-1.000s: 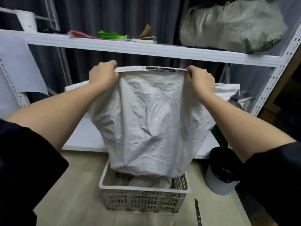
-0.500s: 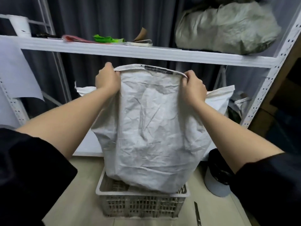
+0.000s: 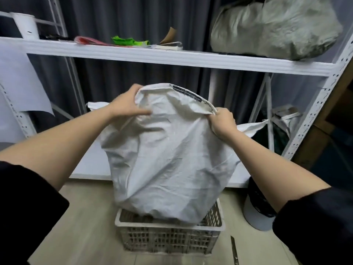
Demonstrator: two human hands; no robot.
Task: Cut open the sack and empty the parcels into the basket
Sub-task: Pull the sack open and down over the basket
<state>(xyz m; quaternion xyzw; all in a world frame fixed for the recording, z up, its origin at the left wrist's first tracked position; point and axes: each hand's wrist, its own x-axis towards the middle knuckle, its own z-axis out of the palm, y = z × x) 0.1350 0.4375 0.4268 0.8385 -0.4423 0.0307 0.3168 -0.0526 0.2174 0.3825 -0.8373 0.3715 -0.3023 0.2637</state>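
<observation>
The white sack (image 3: pixel 168 155) hung upside down in the middle of the frame, over the basket (image 3: pixel 170 238). The right hand (image 3: pixel 222 122) pinched its top seam; the left hand (image 3: pixel 127 106) pressed flat. It looked soft and crinkly, best held by the seam corners.

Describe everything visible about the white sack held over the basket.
The white woven plastic sack is crinkled and bulging, held upside down with its stitched seam, which bears a dark printed strip, uppermost. Its lower end dips into the white slatted plastic basket on the floor. The right hand grips the seam's right corner; the left hand touches the upper left corner, fingers spread across the fabric. Its opening is hidden.
</observation>
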